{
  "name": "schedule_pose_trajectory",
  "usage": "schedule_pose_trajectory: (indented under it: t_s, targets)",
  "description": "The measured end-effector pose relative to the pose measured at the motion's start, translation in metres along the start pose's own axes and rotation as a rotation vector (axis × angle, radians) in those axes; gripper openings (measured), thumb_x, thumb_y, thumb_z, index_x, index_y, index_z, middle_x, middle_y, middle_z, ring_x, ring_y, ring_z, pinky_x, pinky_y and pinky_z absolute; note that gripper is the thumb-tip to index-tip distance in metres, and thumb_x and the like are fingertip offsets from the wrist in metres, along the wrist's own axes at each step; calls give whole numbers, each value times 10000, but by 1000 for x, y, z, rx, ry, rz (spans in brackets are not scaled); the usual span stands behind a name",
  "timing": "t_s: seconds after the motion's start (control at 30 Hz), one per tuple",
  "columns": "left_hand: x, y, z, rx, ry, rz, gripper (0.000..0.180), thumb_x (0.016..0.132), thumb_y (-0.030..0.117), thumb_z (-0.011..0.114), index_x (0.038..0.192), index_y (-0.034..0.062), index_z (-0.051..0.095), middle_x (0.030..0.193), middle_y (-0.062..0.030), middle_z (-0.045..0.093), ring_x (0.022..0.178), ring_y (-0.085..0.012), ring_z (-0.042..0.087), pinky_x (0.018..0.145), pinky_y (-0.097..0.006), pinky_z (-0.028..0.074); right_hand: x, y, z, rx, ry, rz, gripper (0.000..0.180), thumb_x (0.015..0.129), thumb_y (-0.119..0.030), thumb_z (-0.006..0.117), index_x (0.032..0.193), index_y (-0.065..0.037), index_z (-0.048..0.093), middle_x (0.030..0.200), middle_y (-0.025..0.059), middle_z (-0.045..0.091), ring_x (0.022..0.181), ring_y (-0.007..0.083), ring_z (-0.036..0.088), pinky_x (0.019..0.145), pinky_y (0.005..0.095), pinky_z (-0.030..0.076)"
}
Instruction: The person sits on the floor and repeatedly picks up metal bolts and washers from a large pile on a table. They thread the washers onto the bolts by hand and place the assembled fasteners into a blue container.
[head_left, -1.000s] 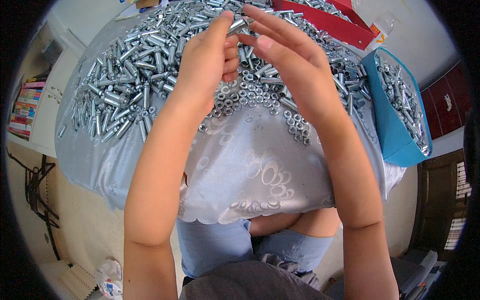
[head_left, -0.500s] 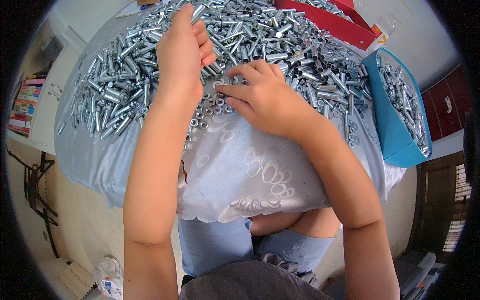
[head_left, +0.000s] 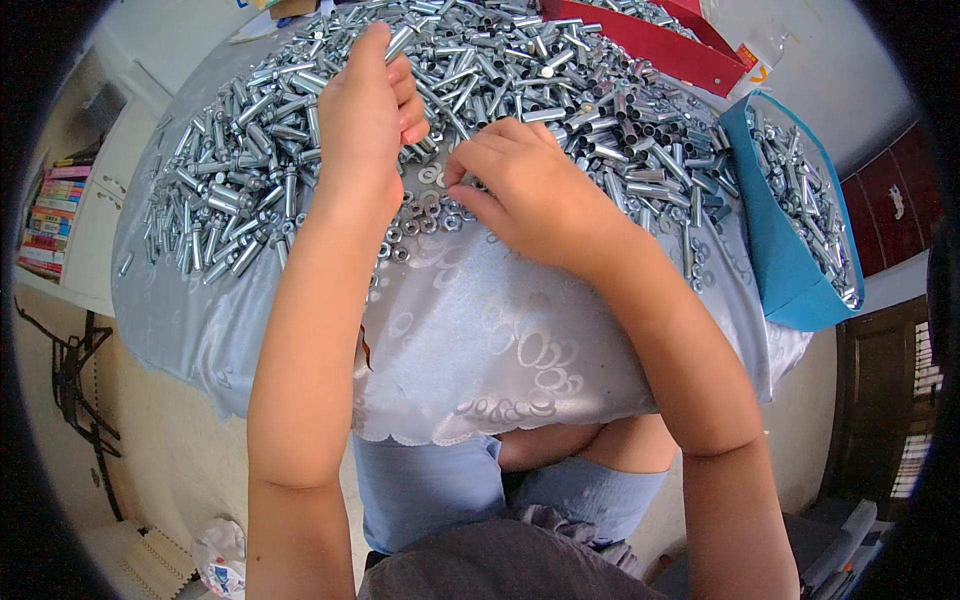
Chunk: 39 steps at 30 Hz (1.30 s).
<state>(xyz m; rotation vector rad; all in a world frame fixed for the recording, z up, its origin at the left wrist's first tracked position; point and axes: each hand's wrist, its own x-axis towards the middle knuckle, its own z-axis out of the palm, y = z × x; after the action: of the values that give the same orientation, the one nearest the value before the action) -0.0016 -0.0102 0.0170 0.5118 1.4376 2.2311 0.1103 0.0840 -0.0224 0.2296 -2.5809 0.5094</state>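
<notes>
My left hand [head_left: 368,115] is raised over the heap, its fingers wrapped round a shiny metal sleeve anchor [head_left: 401,42] whose end sticks out past the thumb. Just to the right, my right hand [head_left: 515,185] is bent low over the near edge of the pile, its thumb and fingertips drawn together. Whatever may be between those fingertips is hidden. Beside them on the cloth lie several loose hex nuts [head_left: 428,224] and flat washers [head_left: 430,174]. Behind both hands spreads a large heap of metal sleeves and bolts [head_left: 590,110].
A patterned silvery tablecloth [head_left: 480,330] covers the round table. At the right edge stands a blue box [head_left: 790,285] filled with metal anchors. A red box [head_left: 650,45] holding more is at the back, with a clear plastic bottle [head_left: 765,55] beside it.
The fingers of my right hand have closed from a spread pose into a pinch near the nuts and washers. My left hand stays nearly in place, still holding the sleeve anchor.
</notes>
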Motion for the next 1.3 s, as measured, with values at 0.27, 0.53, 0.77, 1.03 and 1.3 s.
schedule_pose_trajectory:
  t_s: [0.27, 0.53, 0.77, 1.03, 1.3]
  targets:
    - [-1, -3, 2, 28, -7, -8, 370, 843, 342, 467, 569, 126, 342, 498, 59, 258, 414, -55, 240, 396, -224, 220, -3, 0, 8, -107, 83, -92, 126, 747, -107, 593, 861, -62, 617, 912, 50, 574, 922, 248, 484, 832, 364, 372]
    - [-3, -8, 6, 105, -61, -87, 394, 854, 374, 469, 569, 155, 307, 489, 65, 242, 406, -53, 241, 406, -221, 210, 12, 8, -19, 545, 395, 332, 155, 858, -116, 495, 892, 4, 587, 762, 52, 596, 666, 131, 546, 607, 238, 436]
    - [-11, -12, 13, 230, -211, -168, 405, 823, 406, 517, 560, 164, 326, 490, 74, 272, 415, -44, 266, 400, -215, 198, 16, 2, -25, 969, 499, 434, 176, 857, -140, 526, 912, 26, 550, 759, 47, 585, 676, 79, 528, 605, 197, 428]
    - [-16, -10, 17, 218, -275, -168, 435, 840, 419, 496, 541, 174, 297, 485, 80, 241, 412, -40, 241, 403, -208, 205, 12, 7, -33, 1299, 454, 512, 163, 837, -169, 562, 884, -14, 548, 747, 17, 563, 669, 78, 512, 601, 194, 417]
    - [-18, -5, 17, 114, -419, -87, 432, 877, 412, 443, 560, 153, 306, 488, 72, 232, 407, -41, 223, 407, -207, 215, 9, 16, -42, 1759, 181, 386, 151, 863, -207, 539, 852, -57, 555, 766, 3, 558, 685, 71, 518, 621, 201, 430]
